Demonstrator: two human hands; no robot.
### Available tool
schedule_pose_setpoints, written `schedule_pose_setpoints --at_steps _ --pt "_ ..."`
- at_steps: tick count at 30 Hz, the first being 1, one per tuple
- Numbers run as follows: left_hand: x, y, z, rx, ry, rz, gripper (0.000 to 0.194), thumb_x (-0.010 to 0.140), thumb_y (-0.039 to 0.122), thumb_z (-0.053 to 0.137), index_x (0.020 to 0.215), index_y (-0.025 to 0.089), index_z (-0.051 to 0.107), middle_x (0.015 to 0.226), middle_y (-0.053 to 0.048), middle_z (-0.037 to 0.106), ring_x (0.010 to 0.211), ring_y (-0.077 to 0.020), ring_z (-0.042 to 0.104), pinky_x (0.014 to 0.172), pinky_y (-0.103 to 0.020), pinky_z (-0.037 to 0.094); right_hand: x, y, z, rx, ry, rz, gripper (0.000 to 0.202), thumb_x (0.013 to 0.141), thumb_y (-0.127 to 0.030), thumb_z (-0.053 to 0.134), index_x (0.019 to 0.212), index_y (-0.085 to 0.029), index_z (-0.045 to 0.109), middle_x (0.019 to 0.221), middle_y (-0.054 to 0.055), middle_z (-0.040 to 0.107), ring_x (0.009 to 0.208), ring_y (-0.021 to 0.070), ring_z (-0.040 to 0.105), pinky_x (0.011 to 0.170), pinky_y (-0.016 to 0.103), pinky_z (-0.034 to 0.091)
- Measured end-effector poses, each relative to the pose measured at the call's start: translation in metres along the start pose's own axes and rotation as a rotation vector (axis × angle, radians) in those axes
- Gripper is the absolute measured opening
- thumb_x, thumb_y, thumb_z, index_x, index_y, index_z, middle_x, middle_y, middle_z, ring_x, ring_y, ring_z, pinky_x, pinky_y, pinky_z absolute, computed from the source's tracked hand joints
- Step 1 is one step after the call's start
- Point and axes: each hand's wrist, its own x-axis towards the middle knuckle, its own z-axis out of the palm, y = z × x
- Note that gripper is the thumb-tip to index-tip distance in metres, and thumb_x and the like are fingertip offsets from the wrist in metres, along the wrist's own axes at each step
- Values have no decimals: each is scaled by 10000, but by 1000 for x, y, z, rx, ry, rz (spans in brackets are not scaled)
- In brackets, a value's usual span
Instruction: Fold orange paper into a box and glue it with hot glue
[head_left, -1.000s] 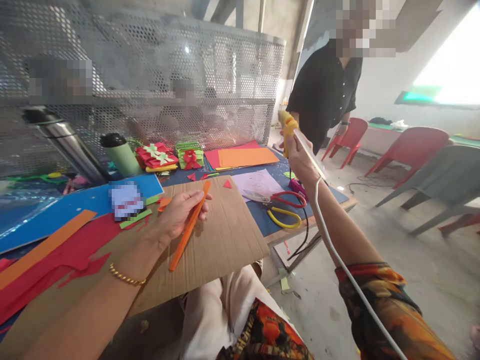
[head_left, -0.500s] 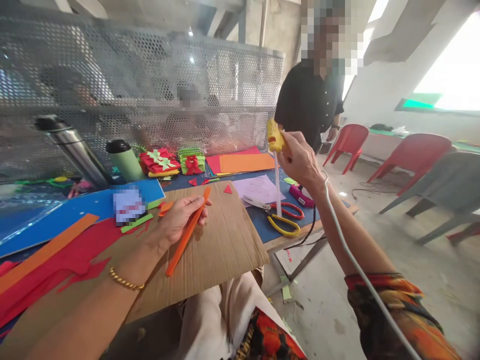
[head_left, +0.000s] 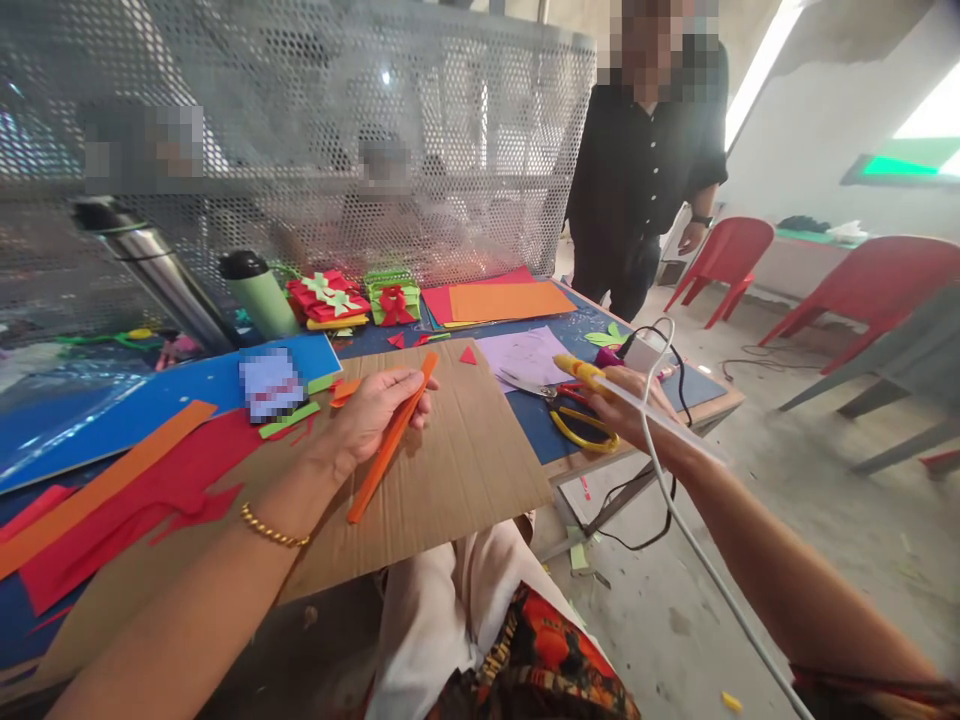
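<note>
My left hand [head_left: 386,410] is closed on a folded orange paper strip [head_left: 394,440], holding it slanted over the brown cardboard [head_left: 480,470]. At the table's right edge, my right hand [head_left: 634,405] is wrapped round a yellow hot glue gun [head_left: 581,372]. A long clear glue stick [head_left: 667,420] runs back from the gun over my wrist. Just beyond that hand is a white plug-like block [head_left: 646,350] with cords; whether my fingers touch it I cannot tell. Scissors with yellow handles [head_left: 585,435] lie beside the hand, partly over a red-handled tool [head_left: 574,393].
Lilac paper [head_left: 521,352], orange sheets [head_left: 510,302] and decorated paper boxes [head_left: 395,300] lie at the back. A green bottle [head_left: 259,295], a steel flask [head_left: 161,275] and a phone [head_left: 270,385] stand or lie at left. A person [head_left: 649,180] stands beyond the table.
My right hand has come down with the glue gun to the table's right edge, and the glue stick now points back toward me. My left hand keeps its hold on the orange strip.
</note>
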Motion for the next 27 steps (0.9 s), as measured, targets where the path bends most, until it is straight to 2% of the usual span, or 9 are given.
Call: schedule_pose_setpoints --at_steps 2,4,7,11,13,15,20,22,27 --pt "1 0 -1 -6 12 9 381 710 431 862 822 98 715 609 -9 638 498 -95 565 483 -204 452 -10 -3 4 -26 -65 9 329 894 -425 556 1098 -199 678 827 108 720 711 283 694 595 382 518" --pt "2 -1 -3 -5 14 17 357 732 419 847 822 101 713 611 -10 635 504 -99 565 484 -212 454 -17 -5 7 -82 -90 37 555 899 -461 556 1372 -172 560 1036 164 743 877 342 721 680 430 560" --pt "2 -1 -4 5 9 12 322 782 404 810 830 103 707 615 -14 631 508 -102 562 489 -221 455 -25 -3 12 -130 -112 40 716 893 -501 571 1508 -162 431 1191 195 709 1022 383 706 785 481 581" --pt "1 -2 -3 9 3 -11 296 832 393 773 834 107 695 620 -16 634 497 -98 561 497 -224 459 -29 8 19 -127 -147 28 715 900 -477 575 1533 -206 381 1199 182 697 1036 381 708 812 482 580" --pt "0 -2 -2 6 -6 -10 290 850 390 756 824 109 689 617 -14 632 490 -95 561 496 -221 456 -26 11 23 -144 -141 52 668 898 -428 576 1514 -244 397 1196 175 702 1025 377 713 801 474 572" --pt "0 -3 -2 -1 -14 -5 282 867 380 740 821 107 689 619 -12 629 487 -91 562 495 -215 450 -19 11 27 -175 -147 80 632 898 -422 571 1485 -237 426 1187 177 705 1007 370 716 775 458 560" --pt "2 -4 -4 -10 8 4 257 889 346 713 816 101 689 629 -16 631 484 -83 563 490 -204 442 22 -6 37 -294 -237 169 539 932 -443 518 1387 -154 497 1106 192 710 942 351 712 696 399 501" --pt "2 -3 -5 -20 10 12 260 883 353 723 817 104 690 639 -17 635 493 -86 568 495 -208 448 44 -11 42 -289 -241 151 520 926 -463 527 1328 -132 522 1119 215 703 946 362 703 677 392 477" --pt "4 -2 -8 -70 36 3 241 903 333 705 839 100 696 637 -16 633 492 -90 570 499 -218 451 83 -9 42 -211 -124 143 415 895 -417 576 1207 -144 598 1047 229 713 921 362 688 689 397 458"
